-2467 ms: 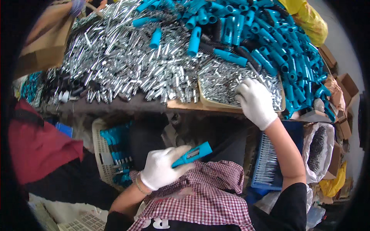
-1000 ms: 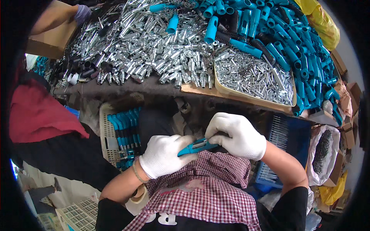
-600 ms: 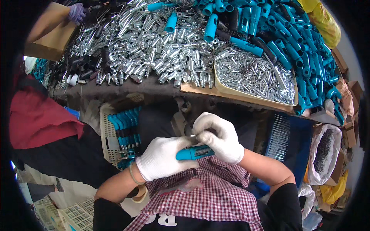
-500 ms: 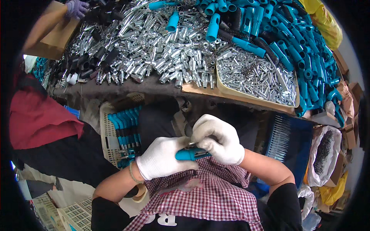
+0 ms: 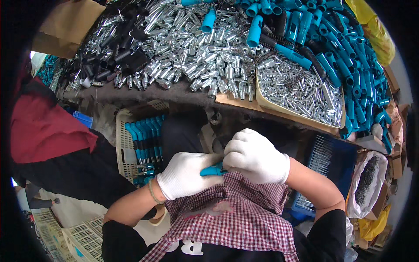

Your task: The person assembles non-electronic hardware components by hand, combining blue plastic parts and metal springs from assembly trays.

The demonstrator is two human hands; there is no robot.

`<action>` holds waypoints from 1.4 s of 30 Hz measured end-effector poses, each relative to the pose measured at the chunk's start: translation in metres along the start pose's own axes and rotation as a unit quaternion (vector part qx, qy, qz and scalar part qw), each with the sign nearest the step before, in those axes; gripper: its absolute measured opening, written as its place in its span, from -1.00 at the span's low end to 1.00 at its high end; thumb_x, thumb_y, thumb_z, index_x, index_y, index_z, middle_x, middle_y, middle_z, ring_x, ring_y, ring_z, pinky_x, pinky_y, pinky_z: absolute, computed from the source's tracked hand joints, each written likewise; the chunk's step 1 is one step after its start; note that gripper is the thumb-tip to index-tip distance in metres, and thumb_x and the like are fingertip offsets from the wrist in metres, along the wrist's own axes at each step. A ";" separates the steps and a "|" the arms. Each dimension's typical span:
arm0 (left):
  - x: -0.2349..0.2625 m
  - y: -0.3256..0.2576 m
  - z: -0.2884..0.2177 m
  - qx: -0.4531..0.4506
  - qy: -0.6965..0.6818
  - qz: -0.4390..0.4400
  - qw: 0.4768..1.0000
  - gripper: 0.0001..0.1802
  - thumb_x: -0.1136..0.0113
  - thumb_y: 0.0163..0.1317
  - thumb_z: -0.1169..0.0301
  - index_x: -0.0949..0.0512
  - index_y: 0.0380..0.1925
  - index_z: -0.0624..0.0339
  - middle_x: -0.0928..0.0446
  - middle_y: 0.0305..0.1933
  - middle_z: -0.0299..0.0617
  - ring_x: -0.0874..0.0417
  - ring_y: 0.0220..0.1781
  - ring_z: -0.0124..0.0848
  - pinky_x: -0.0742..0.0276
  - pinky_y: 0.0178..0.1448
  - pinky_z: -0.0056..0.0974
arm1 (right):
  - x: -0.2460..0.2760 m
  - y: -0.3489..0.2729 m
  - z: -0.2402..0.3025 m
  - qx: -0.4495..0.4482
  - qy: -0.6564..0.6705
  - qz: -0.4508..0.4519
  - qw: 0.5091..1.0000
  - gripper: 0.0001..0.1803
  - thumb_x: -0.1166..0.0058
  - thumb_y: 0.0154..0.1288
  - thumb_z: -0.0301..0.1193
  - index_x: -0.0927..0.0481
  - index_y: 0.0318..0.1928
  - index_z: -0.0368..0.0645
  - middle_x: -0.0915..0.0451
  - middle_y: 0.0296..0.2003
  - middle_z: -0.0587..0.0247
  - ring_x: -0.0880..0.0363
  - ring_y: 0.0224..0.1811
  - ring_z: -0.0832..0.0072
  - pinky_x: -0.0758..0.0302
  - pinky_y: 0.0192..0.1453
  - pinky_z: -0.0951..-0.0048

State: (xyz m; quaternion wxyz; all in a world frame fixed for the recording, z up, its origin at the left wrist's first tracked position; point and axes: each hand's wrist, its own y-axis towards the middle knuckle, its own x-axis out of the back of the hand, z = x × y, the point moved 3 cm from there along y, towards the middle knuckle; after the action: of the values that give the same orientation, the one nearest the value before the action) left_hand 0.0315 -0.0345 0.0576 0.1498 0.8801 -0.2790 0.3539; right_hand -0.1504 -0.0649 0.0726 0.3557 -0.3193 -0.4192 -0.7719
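White gloves cover both hands, which meet above my lap. My left hand is closed around a teal tubular handle, held roughly level with its smooth end showing between thumb and fingers. My right hand is curled into a fist against the handle's other end. Its fingers hide that end and anything small they may grip. Beneath the hands lies a red-and-white checked apron.
Ahead, a bench carries heaped silver metal fittings, a tray of small metal pins and piled teal handles. A cream basket of teal-and-black assemblies stands left; a blue bin stands right. A person in red is at far left.
My right hand has closed further over the handle's end, hiding the slot and the small metal piece seen earlier. The other person's gloved hand has left the box at upper left. The view shifted slightly.
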 end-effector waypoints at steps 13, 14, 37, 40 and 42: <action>-0.004 -0.005 0.012 0.024 0.028 -0.002 0.999 -0.59 -0.37 0.05 0.09 -0.63 -0.17 0.09 -0.65 -0.37 -0.02 -0.70 -0.30 -0.02 -0.60 -0.23 -0.04 | -0.007 0.028 0.017 -0.188 -0.098 0.193 0.958 -0.83 -0.17 0.00 -0.39 -0.59 -0.38 -0.20 -0.60 -0.40 0.04 -0.63 -0.26 0.08 -0.56 -0.17 0.16; -0.003 -0.008 0.009 0.029 0.026 0.002 0.999 -0.59 -0.40 0.03 0.13 -0.64 -0.17 0.11 -0.64 -0.38 -0.03 -0.70 -0.32 -0.04 -0.61 -0.24 -0.08 | -0.002 0.027 0.005 -0.183 -0.041 0.180 0.966 -0.73 -0.25 0.03 -0.31 -0.63 -0.29 -0.23 -0.64 -0.36 -0.04 -0.66 -0.26 0.04 -0.59 -0.13 0.14; 0.210 -0.070 0.287 0.218 0.035 -0.776 0.590 -0.35 -0.22 0.29 0.23 -0.33 0.32 0.26 -0.40 0.28 0.13 -0.44 0.30 0.01 -0.32 0.38 -0.05 | -0.121 0.133 -0.087 -0.371 0.609 0.015 0.701 -0.50 -0.05 0.41 -0.05 -0.54 -0.08 -0.33 -0.39 -0.60 0.38 -0.24 -0.70 0.66 -0.14 -0.63 0.58; 0.250 -0.036 0.312 0.188 0.103 -0.726 0.654 -0.30 -0.15 0.34 0.13 -0.25 0.37 0.23 -0.24 0.40 0.25 -0.28 0.42 0.11 -0.22 0.44 -0.01 | -0.146 0.177 -0.108 -0.329 0.591 0.030 0.735 -0.56 -0.10 0.42 -0.13 -0.51 -0.05 -0.34 -0.44 -0.54 0.32 -0.28 -0.66 0.64 -0.20 -0.61 0.56; 0.283 -0.031 0.321 0.224 0.162 -0.732 0.623 -0.31 -0.14 0.34 0.10 -0.27 0.36 0.24 -0.23 0.40 0.27 -0.27 0.41 0.13 -0.22 0.44 0.00 | -0.159 0.207 -0.115 -0.275 0.590 0.030 0.759 -0.57 -0.04 0.46 -0.14 -0.50 -0.05 -0.33 -0.54 -0.43 0.26 -0.44 -0.54 0.59 -0.41 -0.48 0.53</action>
State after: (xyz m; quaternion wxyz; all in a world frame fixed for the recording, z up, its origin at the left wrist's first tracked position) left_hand 0.3913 -0.2667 0.0288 0.2004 0.7285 0.5739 0.3159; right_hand 0.0827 -0.2024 -0.0171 0.4521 0.1026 0.1137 -0.8787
